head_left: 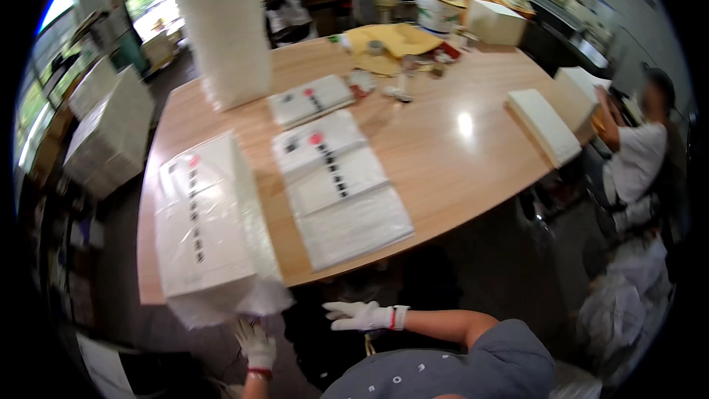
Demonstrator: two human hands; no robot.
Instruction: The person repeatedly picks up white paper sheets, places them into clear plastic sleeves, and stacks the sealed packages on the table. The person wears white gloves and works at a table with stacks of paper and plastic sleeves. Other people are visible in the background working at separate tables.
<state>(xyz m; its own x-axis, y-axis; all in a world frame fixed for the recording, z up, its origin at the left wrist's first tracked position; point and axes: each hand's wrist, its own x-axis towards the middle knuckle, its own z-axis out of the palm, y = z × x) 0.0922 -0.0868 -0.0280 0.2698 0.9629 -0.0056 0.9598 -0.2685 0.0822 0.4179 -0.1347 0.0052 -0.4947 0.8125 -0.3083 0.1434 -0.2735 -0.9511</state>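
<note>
Both my hands wear white gloves with red bands at the wrists. My left hand (255, 345) is below the near end of a box in a white plastic bag (214, 214); its fingers are spread and I see nothing in them. My right hand (360, 315) is in front of my body, off the table's near edge, with fingers stretched out and nothing held. The bagged box lies at the table's left, its loose bag end hanging over the edge. Beside it lies a flat white printed plastic bag (343, 188), and beyond that a folded stack of such bags (310, 100).
A tall white roll of wrap (221, 29) stands on the wooden table (443, 170). Yellow sheets (399, 41), a tape roll (375, 48) and white boxes (543, 125) lie farther off. Another person (639, 155) sits at the right. Wrapped boxes (111, 133) stand at the left.
</note>
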